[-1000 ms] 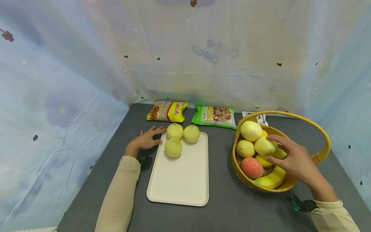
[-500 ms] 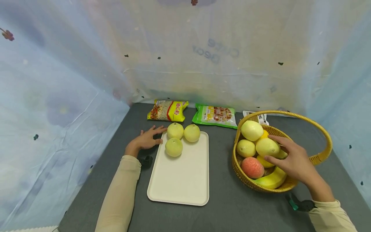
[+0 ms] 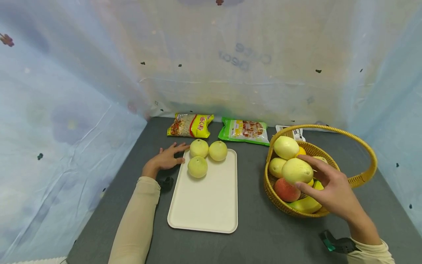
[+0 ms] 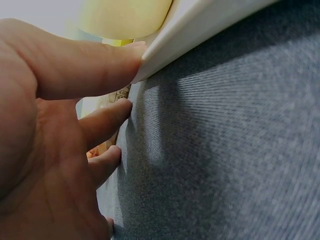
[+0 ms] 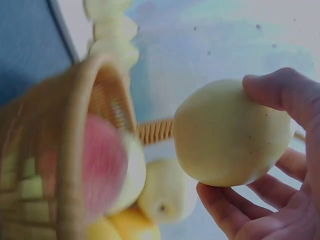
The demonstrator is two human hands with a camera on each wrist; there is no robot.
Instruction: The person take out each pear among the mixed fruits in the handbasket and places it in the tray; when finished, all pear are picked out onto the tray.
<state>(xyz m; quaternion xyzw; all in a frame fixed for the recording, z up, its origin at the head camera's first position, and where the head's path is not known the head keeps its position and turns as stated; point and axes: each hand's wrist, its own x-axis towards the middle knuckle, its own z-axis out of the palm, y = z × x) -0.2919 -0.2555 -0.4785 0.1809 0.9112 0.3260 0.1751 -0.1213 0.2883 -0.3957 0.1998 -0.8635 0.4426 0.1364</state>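
My right hand [image 3: 334, 189] grips an oval, pale yellow-green fruit [image 3: 296, 171] between thumb and fingers, above the wicker basket [image 3: 271, 196]. In the right wrist view this smooth fruit [image 5: 227, 135] has a few tiny dark specks. Below it, the basket holds a pinkish-red peach [image 3: 286, 191], a banana [image 3: 306, 205] and several other pale or yellow fruits. My left hand [image 3: 166, 158] lies at the upper left edge of a cream tray [image 3: 204, 209], fingers spread. In the left wrist view its thumb [image 4: 95, 70] touches the tray's rim. Three round pale green fruits sit on the tray's far end.
Behind the tray lies a yellow food packet [image 3: 190, 125], with a green packet [image 3: 244, 131] to its right. A smaller white packet [image 3: 298, 135] is partly hidden behind the basket. The basket's tall handle [image 3: 370, 161] arches over its right side. Patterned curtains enclose the dark table.
My right hand has lifted the pale fruit from among the others and moved it a little left, so that it now partly covers the peach. The left hand has stayed put.
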